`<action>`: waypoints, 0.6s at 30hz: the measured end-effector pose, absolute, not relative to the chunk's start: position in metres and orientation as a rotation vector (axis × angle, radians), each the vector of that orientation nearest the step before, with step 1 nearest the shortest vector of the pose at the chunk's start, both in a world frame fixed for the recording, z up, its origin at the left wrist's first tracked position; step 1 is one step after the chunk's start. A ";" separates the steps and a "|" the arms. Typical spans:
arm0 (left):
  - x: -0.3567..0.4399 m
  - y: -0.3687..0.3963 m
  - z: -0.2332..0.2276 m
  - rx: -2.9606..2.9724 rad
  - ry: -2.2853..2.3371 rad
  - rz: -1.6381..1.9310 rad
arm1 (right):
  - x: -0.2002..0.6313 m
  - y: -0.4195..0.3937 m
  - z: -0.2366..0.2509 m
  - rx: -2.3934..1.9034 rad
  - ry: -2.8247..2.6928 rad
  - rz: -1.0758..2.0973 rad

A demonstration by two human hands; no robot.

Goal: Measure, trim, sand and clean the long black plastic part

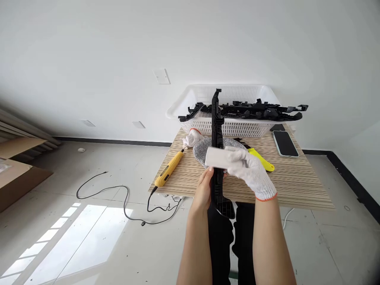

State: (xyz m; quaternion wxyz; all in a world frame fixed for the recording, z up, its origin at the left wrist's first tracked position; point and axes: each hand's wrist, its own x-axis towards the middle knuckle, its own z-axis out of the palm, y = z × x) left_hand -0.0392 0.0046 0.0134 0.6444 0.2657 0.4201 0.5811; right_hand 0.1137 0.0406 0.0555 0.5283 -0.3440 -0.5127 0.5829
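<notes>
My bare left hand [203, 189] is wrapped round a long black plastic strip [218, 186] with clips and ribs, which stands lengthwise away from me over the near part of the table. My right hand [248, 168], in a white knitted glove with an orange cuff edge, grips a flat off-white block [218, 158]. The block lies across the strip, just above my left thumb; whether they touch I cannot tell. Beneath the strip is a speckled grey pad [201, 150], partly hidden by the hands and the strip.
Behind stands a white plastic basket [177, 109] with several black strips [261, 111] across it. On the wooden table [297, 182] lie a yellow corded tool [169, 169], a white glove [192, 138], a yellow-handled tool [261, 159] and a phone [285, 143]. A black cable [127, 202] trails on the floor.
</notes>
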 end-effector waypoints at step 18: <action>-0.042 0.008 0.014 0.564 0.742 1.277 | 0.116 0.041 0.052 -0.830 -1.170 1.187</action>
